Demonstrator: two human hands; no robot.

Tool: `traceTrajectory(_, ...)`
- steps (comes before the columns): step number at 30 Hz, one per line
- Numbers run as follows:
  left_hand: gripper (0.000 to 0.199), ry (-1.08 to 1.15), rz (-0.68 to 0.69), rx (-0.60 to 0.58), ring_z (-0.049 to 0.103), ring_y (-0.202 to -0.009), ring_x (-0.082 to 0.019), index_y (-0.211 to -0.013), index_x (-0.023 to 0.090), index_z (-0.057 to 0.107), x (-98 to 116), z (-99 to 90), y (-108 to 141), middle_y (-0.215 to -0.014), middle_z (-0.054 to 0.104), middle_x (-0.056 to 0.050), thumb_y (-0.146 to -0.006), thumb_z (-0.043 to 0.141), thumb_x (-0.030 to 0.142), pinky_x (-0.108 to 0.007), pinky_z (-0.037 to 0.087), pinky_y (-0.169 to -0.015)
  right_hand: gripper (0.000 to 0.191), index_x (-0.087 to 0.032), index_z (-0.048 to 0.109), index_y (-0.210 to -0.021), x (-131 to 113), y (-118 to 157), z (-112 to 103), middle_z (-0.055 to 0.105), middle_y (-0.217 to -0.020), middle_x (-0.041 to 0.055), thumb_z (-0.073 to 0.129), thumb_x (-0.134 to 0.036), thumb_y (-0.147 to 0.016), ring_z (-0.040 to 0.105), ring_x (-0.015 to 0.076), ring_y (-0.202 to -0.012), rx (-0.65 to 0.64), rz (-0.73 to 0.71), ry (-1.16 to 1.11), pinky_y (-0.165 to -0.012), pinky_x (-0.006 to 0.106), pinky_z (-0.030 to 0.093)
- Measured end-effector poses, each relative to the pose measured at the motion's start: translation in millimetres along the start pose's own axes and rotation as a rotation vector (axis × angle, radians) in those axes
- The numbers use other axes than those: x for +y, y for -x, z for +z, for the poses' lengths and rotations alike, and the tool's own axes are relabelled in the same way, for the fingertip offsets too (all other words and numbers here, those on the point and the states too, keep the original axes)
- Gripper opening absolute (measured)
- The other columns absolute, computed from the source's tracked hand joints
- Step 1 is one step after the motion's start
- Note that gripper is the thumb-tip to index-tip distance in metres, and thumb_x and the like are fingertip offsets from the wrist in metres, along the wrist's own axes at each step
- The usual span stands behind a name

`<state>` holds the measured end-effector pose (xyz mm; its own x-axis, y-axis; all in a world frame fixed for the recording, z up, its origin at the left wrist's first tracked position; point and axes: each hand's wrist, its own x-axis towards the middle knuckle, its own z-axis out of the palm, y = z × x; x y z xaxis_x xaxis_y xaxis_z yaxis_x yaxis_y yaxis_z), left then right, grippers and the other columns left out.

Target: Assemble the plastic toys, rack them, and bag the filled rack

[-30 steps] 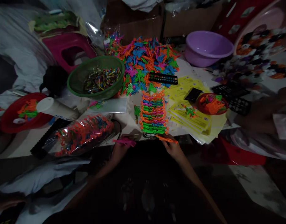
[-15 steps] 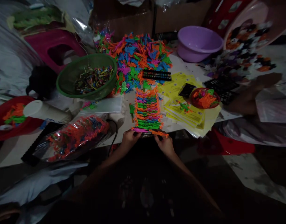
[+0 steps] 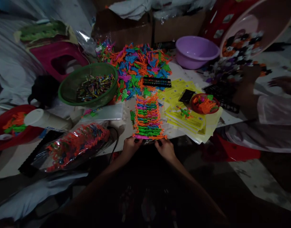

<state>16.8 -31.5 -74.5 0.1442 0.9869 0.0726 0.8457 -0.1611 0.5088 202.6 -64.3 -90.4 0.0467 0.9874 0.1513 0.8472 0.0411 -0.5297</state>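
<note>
A column of small plastic pieces in orange, green, pink and blue (image 3: 148, 115) lies in rows at the table's front edge. My left hand (image 3: 131, 146) pinches the pink piece (image 3: 141, 137) at the left of the nearest row. At the right of that row is an orange piece (image 3: 159, 137), with the fingertips of my right hand (image 3: 165, 147) closed on its lower edge. Beyond the column spreads a big loose pile of similar pieces (image 3: 140, 61), and a black slotted rack (image 3: 157, 82) rests on its near side.
Left: a green basin (image 3: 88, 103) of small sticks, a clear bag of pieces (image 3: 76, 145), a white cup (image 3: 44, 119) and a red basin (image 3: 14, 144). Right: yellow cards (image 3: 185, 120), a small red basket (image 3: 204, 110), a purple basin (image 3: 197, 52) and another person's hands (image 3: 284, 85).
The orange piece has levelled and moved left into line beside the pink one, with my right hand shifting slightly left. At the right, the other person's hands have moved apart. The view has tilted up a little.
</note>
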Motion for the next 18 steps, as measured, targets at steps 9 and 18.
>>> traceTrajectory(9,0.016,0.064,0.052,0.052,0.064,-0.063,-0.017,-0.073,0.017,0.067,1.2,2.4,0.9,-0.07,0.07,-0.006,-0.072,0.059,0.03,-0.024,0.046,-0.06,0.025,-0.021,0.064,-0.093,2.2,-5.3,8.8,0.068,-0.095,0.005,0.049,-0.03,-0.075,0.062,0.0181,-0.087,0.034,-0.015,-0.037,-0.075,0.024,0.049)
traceTrajectory(18,0.023,0.093,-0.074,-0.086,0.062,-0.066,-0.017,-0.079,0.016,0.066,0.7,9.8,7.1,-0.073,0.068,-0.007,-0.077,0.054,0.035,-0.025,0.044,-0.062,0.026,-0.019,0.065,-0.092,8.8,-3.3,16.1,0.066,-0.1,0.0071,0.047,-0.032,-0.079,0.061,0.0183,-0.091,0.044,-0.077,-0.006,-0.081,0.028,0.049)
